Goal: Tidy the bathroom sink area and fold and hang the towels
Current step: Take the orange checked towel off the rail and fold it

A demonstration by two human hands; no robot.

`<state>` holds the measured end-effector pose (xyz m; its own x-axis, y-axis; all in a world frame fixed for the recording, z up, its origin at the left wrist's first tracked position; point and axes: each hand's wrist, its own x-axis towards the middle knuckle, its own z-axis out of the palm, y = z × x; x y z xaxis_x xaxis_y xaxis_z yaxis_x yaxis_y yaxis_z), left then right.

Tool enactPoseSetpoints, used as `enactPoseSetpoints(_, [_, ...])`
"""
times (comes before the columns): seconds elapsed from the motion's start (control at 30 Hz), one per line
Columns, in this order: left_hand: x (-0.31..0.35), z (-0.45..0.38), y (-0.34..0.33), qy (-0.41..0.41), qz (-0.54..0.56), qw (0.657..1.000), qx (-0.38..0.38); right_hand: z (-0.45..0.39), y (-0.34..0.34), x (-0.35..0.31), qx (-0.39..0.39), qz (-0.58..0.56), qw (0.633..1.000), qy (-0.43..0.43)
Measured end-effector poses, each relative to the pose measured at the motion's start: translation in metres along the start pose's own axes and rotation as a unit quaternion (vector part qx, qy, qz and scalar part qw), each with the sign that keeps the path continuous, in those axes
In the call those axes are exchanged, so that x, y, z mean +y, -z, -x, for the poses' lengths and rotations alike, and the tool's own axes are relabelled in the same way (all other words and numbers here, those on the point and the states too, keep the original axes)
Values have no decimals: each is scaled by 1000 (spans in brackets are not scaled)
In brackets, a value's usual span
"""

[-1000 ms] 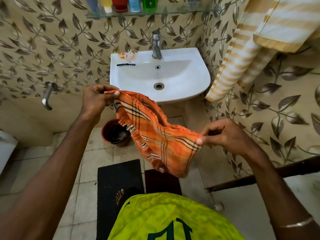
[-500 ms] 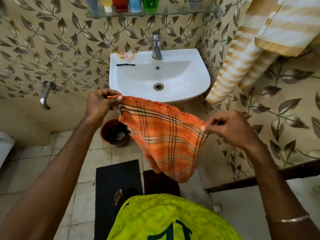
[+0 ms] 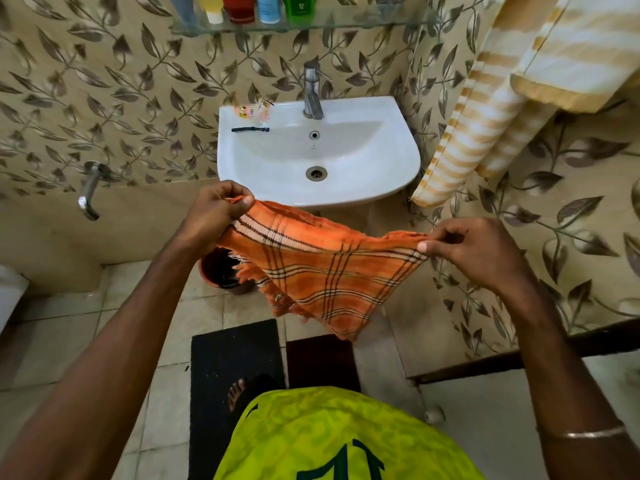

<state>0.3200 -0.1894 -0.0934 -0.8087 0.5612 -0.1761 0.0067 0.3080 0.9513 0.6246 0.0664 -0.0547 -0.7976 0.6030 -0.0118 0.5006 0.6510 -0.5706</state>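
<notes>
Below the front rim of the white sink point(image 3: 391, 168), an orange plaid towel point(image 3: 325, 268) hangs stretched between two hands. Left hand point(image 3: 213, 213) pinches one top corner, thumb over the cloth, fingers curled behind it. Right hand point(image 3: 474, 251) pinches the opposite top corner between thumb and curled fingers. Top edge sags slightly between them; the rest drops to a point above the floor, fringe showing on its left side. Sink's back left corner: a small orange-and-white packet point(image 3: 251, 109); just in front of it, on the left rim, a thin black item point(image 3: 249, 129), too small to identify. Chrome tap point(image 3: 312, 90) at back centre. Glass shelf point(image 3: 301, 26) on the wall above carries a row of coloured bottles point(image 3: 249, 8). Yellow-and-white striped towel point(image 3: 491, 112) hangs on the right wall, near the sink. Dark red bin point(image 3: 221, 271) on the floor under the sink, partly behind the held towel. Black mat point(image 3: 232, 368) on the tiles, a bare foot point(image 3: 237, 393) on it.
</notes>
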Motion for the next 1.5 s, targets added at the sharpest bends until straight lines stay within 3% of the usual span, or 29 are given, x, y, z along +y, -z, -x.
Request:
enactPoseSetpoints(0.07, [8, 3, 4, 38, -30, 997, -64, 1, 10, -1, -93, -97, 991, -5])
enactPoseSetpoints(0.13, [16, 4, 9, 51, -53, 993, -96, 2, 11, -2, -89, -121, 989, -13])
enactPoseSetpoints(0.23, [21, 2, 10, -13, -117, 993, 1, -2, 0, -4, 73, 23, 997, -25])
enactPoseSetpoints(0.27, [21, 1, 7, -48, -148, 987, 43, -2, -2, -7, 90, 41, 995, -12])
enactPoseSetpoints(0.4, [21, 0, 0, -105, -149, 975, 129, -3, 2, -14, -18, -116, 992, 40])
enactPoseSetpoints(0.47, [23, -2, 3, -94, -119, 978, 141, -6, -1, -8, 26, -55, 997, 37])
enactPoseSetpoints(0.53, [27, 0, 4, -80, -152, 980, 96, -8, 1, -9, 75, 65, 995, 27])
enactPoseSetpoints(0.6, [29, 3, 1, -77, -188, 978, 52, -7, 7, -10, -26, 0, 999, 47])
enactPoseSetpoints(0.67, [28, 3, 2, -78, -183, 978, 64, -1, 10, -17, -116, -107, 986, 58])
enactPoseSetpoints(0.8, [19, -1, 9, -67, -112, 985, 111, -4, -2, -11, 30, -16, 998, 49])
enactPoseSetpoints(0.9, [15, 1, 10, -76, -72, 987, 122, -2, -2, -14, -33, -100, 992, 65])
enactPoseSetpoints(0.97, [13, 0, 10, -80, -56, 984, 150, -2, 0, -14, -32, -101, 991, 76])
enactPoseSetpoints(1.07, [11, 2, 6, -93, -55, 982, 153, -5, -1, -14, -39, -52, 993, 97])
enactPoseSetpoints(1.17, [11, 1, 1, -104, -53, 980, 159, -4, -2, -21, -106, 46, 980, 163])
enactPoseSetpoints(1.3, [13, -1, -2, -111, -65, 980, 150, 3, -10, -42, -209, 270, 912, 228])
enactPoseSetpoints(1.4, [15, -1, -6, -121, -63, 981, 141, 3, -22, -49, -262, 322, 876, 245])
enactPoseSetpoints(1.5, [15, 0, -9, -133, -64, 980, 136, -2, -30, -55, -282, 334, 864, 250])
